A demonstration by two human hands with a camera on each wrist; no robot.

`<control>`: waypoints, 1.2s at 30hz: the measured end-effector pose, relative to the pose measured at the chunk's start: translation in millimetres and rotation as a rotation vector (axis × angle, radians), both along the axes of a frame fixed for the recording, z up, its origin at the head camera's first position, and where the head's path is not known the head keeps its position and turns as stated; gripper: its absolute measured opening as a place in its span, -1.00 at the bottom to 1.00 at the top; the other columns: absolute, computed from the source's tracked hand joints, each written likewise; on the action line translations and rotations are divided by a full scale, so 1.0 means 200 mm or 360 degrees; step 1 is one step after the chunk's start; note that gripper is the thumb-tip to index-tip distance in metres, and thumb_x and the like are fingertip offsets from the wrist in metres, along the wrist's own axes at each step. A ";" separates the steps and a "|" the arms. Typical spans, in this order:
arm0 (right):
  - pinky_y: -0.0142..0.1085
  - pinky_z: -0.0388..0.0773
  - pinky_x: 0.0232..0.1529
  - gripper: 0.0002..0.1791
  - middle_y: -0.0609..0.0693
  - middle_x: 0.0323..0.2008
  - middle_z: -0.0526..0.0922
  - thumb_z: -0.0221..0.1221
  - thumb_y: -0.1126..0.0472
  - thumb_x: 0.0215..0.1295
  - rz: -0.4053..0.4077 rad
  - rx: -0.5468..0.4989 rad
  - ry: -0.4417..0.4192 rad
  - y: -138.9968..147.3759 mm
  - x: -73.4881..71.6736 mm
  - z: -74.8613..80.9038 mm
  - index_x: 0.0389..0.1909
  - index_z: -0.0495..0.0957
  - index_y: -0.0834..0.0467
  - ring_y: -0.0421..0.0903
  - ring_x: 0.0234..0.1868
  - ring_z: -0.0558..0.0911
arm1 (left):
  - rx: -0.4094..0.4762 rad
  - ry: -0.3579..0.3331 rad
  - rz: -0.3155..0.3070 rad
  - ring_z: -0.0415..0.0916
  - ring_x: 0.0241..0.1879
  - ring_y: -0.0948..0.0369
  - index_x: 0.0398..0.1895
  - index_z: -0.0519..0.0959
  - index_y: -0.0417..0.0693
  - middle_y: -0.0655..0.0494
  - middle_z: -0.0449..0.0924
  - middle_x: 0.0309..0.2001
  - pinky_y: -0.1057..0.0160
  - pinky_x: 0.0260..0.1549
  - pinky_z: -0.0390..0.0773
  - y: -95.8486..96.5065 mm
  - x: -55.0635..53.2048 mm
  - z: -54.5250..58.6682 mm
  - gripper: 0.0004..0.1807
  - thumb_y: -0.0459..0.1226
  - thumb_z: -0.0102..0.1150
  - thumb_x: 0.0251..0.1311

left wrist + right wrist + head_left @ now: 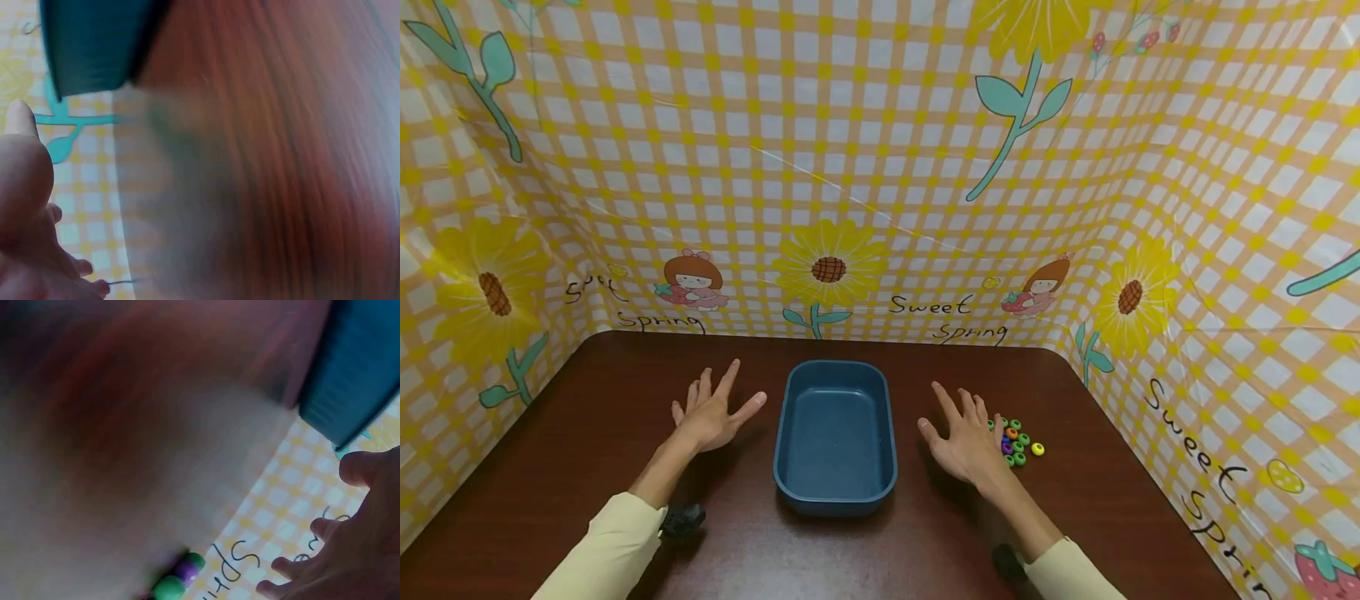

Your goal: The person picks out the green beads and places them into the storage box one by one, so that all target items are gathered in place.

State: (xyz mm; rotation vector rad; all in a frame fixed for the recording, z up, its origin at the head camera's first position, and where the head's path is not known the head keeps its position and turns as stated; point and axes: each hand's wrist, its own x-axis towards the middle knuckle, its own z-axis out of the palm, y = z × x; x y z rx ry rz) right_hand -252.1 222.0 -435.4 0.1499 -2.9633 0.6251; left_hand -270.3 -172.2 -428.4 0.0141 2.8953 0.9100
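Observation:
A blue rectangular tray [835, 497] with raised walls stands in the middle of the dark table. To its left my left hand [710, 421] hovers with spread fingers and nothing in its grasp. On the other side, my right hand [964, 437] is held over the table, fingers apart and holding nothing. Small round beads in green, orange, purple, blue and yellow lie just beyond the right hand, which hides part of the group; a yellow bead [1037, 449] sits a little apart. In the right wrist view, a green bead [169, 588] and a purple one show near the bottom edge.
The brown wooden table [730, 533] ends at a checked cloth backdrop [865, 167] printed with sunflowers, which rises at the back and both sides. A dark device is strapped at each wrist, below the cream sleeves [617, 533].

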 end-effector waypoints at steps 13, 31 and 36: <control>0.50 -0.07 0.40 -0.14 0.35 0.57 -0.01 0.06 -0.15 0.50 0.0003 -0.0324 -0.0101 0.04 -0.03 0.12 0.65 -0.12 -0.04 0.39 0.56 -0.01 | 0.0569 -0.0129 -0.0128 -0.35 0.58 -0.34 0.67 -0.36 0.15 -0.33 -0.41 0.62 -0.49 0.42 -0.15 0.10 -0.01 0.01 -0.02 0.32 -0.21 0.44; 0.35 0.36 0.22 0.12 0.42 0.53 0.06 0.34 -0.07 0.30 -0.0105 -0.0543 -0.0255 0.25 0.00 0.24 0.65 -0.21 -0.02 0.55 0.36 0.30 | 0.1030 -0.0199 -0.0138 -0.10 0.58 -0.26 0.67 -0.12 0.16 -0.22 -0.20 0.64 -0.38 0.44 0.05 0.18 0.04 0.00 -0.12 -0.14 0.14 0.44; 0.29 0.42 0.16 0.12 0.40 0.51 0.13 0.34 -0.10 0.31 -0.0117 -0.0558 -0.0258 0.33 0.00 0.26 0.65 -0.20 0.00 0.51 0.38 0.28 | 0.1215 -0.0219 -0.0167 0.24 0.47 -0.23 0.67 -0.11 0.12 -0.39 0.10 0.53 -0.26 0.36 0.33 0.19 0.04 -0.01 -0.14 -0.24 0.12 0.45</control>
